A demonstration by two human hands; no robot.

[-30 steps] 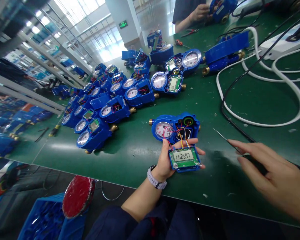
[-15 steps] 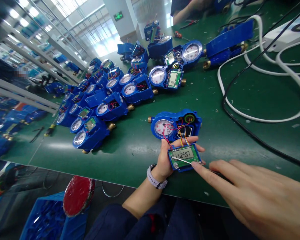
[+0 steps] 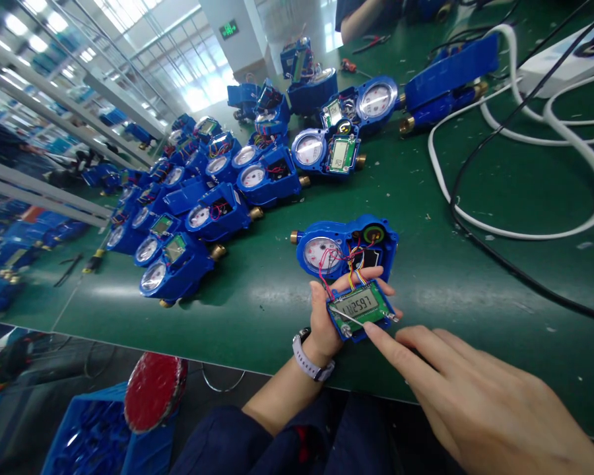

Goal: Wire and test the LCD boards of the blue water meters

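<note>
My left hand, a pale watch strap on its wrist, holds a green circuit board with a digit display set in a blue frame. Coloured wires run from the board to an open blue water meter, which lies on the bench just beyond the hand. A thin, pointed metal tool is in my right hand; its tip is at the board's left edge, and whether it touches cannot be told. The right index finger stretches along the tool, while the fingers hide the rest of it.
Several blue water meters crowd the green bench at left and back. White and black cables loop across the right side beside a power strip. A red round stool and a blue crate stand below. Another person's arm shows behind.
My right hand and the tool have shifted slightly left. The board in my left hand has moved a little left and tilted slightly; the whole view has drifted a bit.
</note>
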